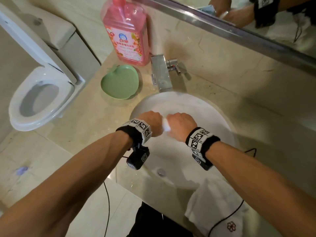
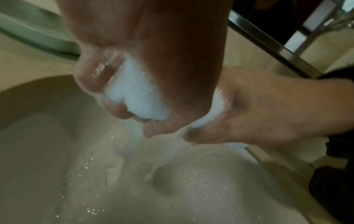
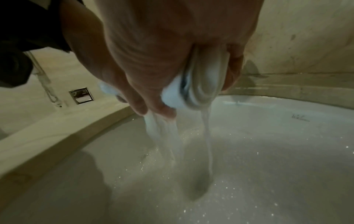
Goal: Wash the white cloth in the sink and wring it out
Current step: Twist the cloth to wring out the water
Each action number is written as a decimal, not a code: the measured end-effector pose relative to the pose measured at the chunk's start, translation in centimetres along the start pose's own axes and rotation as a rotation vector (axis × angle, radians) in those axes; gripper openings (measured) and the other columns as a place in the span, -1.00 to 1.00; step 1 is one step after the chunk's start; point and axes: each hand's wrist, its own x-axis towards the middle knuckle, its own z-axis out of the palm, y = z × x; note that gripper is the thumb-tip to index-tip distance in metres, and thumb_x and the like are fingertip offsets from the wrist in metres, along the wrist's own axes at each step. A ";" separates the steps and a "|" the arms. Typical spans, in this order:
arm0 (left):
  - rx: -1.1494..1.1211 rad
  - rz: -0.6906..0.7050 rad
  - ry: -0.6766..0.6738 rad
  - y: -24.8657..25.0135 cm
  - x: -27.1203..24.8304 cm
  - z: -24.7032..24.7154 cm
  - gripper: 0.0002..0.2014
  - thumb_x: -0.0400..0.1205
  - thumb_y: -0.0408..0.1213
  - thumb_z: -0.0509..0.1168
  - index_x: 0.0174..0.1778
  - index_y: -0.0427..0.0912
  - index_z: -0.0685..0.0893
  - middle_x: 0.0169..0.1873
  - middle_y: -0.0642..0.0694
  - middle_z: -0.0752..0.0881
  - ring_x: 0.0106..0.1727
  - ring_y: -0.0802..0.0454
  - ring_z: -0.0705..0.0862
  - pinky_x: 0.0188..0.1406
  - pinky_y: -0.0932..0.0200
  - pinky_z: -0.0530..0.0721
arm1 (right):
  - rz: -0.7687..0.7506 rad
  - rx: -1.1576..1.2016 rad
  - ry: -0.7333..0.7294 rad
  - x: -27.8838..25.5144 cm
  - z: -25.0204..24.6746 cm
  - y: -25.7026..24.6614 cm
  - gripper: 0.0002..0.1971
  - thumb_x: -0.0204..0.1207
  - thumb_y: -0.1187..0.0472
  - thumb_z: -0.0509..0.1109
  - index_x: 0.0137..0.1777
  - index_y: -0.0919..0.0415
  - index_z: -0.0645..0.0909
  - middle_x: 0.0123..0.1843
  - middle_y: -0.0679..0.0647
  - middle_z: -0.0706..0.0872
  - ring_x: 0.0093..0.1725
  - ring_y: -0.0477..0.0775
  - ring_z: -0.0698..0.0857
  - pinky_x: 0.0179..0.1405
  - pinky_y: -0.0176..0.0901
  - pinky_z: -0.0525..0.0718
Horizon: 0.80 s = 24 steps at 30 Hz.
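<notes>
While foamy, sink (image 1: 213, 115) under cloth (image 1: 166, 124).

A bathroom: a white toilet (image 1: 41, 98) stands beside a marble bench (image 1: 89, 117) with a sunken round sink (image 1: 213, 117) and a chrome tap (image 1: 161, 74). A mirror (image 1: 256, 19) runs along the wall, with a pink soap bottle (image 1: 125, 31) and green dish (image 1: 120, 82) below it
</notes>
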 end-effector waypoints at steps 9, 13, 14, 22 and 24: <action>-0.457 0.215 0.450 -5.0 -2.2 -0.9 -0.37 0.47 0.06 0.52 0.41 -0.02 0.49 0.28 -0.11 0.58 0.12 -0.15 0.70 0.10 -0.08 0.70 | 0.098 0.601 -0.004 -0.6 -3.2 1.7 -0.63 0.33 -0.04 0.63 0.08 0.06 0.70 -0.03 -0.01 0.69 -0.05 0.07 0.69 -0.22 -0.15 0.54; -0.165 0.278 0.786 -5.7 -4.8 -0.8 -0.24 0.44 0.01 0.51 0.53 0.04 0.35 0.42 -0.11 0.44 0.30 -0.17 0.53 -0.07 -0.08 0.71 | 0.252 1.099 -0.156 -0.5 -5.9 1.6 -0.69 0.32 0.07 0.64 0.00 0.20 0.75 -0.23 0.10 0.81 -0.26 0.08 0.80 -0.27 -0.05 0.75; -0.127 0.256 0.792 -5.7 -5.2 -1.0 -0.19 0.39 0.05 0.55 0.52 0.00 0.35 0.40 -0.13 0.44 0.28 -0.17 0.52 -0.09 -0.05 0.71 | 0.251 1.185 -0.220 -0.6 -6.6 1.4 -0.67 0.34 0.10 0.63 0.03 0.26 0.74 -0.26 0.14 0.80 -0.29 0.10 0.78 -0.27 -0.01 0.76; 0.011 0.164 0.683 -5.8 -7.7 -5.0 -0.67 0.53 -0.20 0.35 0.16 -0.22 0.50 -0.03 -0.19 0.61 -0.32 -0.25 0.68 -0.50 0.07 0.47 | 0.114 1.159 -0.347 -2.6 -10.0 0.1 -0.65 0.32 0.34 0.69 0.07 0.20 0.68 -0.29 0.14 0.75 -0.32 0.09 0.72 -0.39 -0.10 0.72; -0.001 0.173 0.647 -5.9 -8.3 -5.7 -0.70 0.52 -0.21 0.34 0.12 -0.19 0.49 -0.10 -0.18 0.67 -0.33 -0.24 0.68 -0.47 0.08 0.47 | 0.119 1.084 -0.242 -2.7 -10.4 0.0 -0.72 0.30 0.28 0.69 -0.05 0.13 0.69 -0.30 0.06 0.75 -0.36 0.04 0.73 -0.49 -0.20 0.65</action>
